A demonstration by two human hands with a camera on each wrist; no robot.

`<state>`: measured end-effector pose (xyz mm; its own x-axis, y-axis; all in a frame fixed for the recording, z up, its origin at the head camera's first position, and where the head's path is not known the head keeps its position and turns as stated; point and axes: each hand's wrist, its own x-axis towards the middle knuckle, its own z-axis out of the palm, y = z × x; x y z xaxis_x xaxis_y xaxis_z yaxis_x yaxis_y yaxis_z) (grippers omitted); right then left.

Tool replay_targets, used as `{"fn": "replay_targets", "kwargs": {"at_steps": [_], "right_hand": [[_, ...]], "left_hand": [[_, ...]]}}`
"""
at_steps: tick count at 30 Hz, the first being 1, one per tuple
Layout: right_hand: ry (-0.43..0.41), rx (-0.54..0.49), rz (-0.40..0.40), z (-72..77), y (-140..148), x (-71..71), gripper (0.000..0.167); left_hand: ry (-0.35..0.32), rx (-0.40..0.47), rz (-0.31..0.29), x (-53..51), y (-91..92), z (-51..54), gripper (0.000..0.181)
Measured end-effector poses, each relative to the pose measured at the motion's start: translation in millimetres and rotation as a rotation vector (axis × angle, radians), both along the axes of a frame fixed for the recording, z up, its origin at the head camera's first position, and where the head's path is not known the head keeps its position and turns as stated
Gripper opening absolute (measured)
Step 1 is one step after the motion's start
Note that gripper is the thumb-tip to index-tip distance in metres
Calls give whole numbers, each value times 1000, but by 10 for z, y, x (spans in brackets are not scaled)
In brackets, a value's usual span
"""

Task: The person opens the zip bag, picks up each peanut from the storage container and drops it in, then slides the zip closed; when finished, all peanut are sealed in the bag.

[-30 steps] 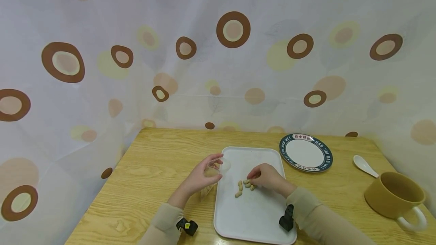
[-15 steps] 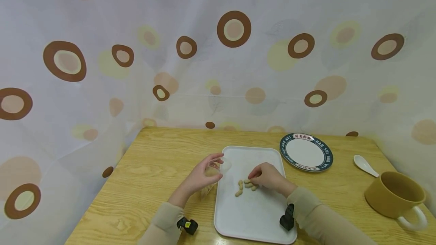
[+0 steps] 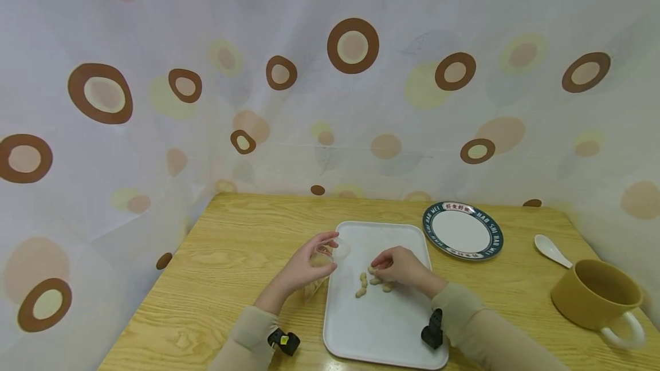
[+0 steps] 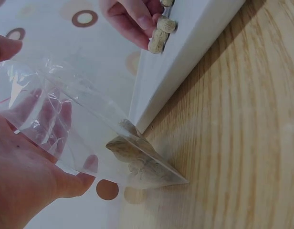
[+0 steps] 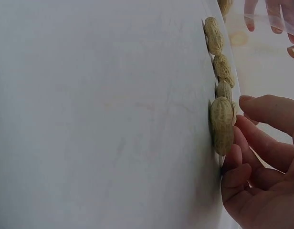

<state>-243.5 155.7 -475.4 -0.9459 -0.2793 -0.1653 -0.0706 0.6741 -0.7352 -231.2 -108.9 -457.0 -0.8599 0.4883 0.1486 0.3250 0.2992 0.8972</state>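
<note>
My left hand (image 3: 306, 262) holds a clear plastic bag (image 4: 66, 109) at its mouth, fingers and thumb spread around it. Several peanuts (image 4: 132, 150) lie in the bag's bottom corner, beside the tray. Over the white tray (image 3: 378, 331), my right hand (image 3: 404, 268) pinches a peanut (image 3: 372, 269) at its fingertips, partly hidden in the right wrist view. More loose peanuts (image 3: 362, 285) lie on the tray around the fingers. One large peanut (image 5: 222, 126) sits right beside the right fingers in the right wrist view.
A blue-rimmed plate (image 3: 461, 231) stands behind the tray to the right. Farther right are a white spoon (image 3: 552, 251) and a big yellow mug (image 3: 593, 296) with a white handle. A patterned curtain (image 3: 330, 102) hangs behind the wooden table (image 3: 247, 228).
My right fingers have shifted slightly left and up, with a peanut now showing at their tips. The peanuts near them have been nudged apart. My left hand and the bag stay put.
</note>
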Motion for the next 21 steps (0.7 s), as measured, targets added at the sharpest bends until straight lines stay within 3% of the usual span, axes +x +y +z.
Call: {"fn": "replay_targets", "kwargs": {"at_steps": [13,17,21], "right_hand": [[33,54,-10,-6,-68,-6,7],[29,28,-46,40,-59,-42,9],[36,-63,-53,187,-84,-74,13]], "left_hand": [[-17,11,-3,-5,-27,-44,62],[-11,8,-2,-2,-25,-53,63],[-1,3,2,-4,-23,-58,62]]}}
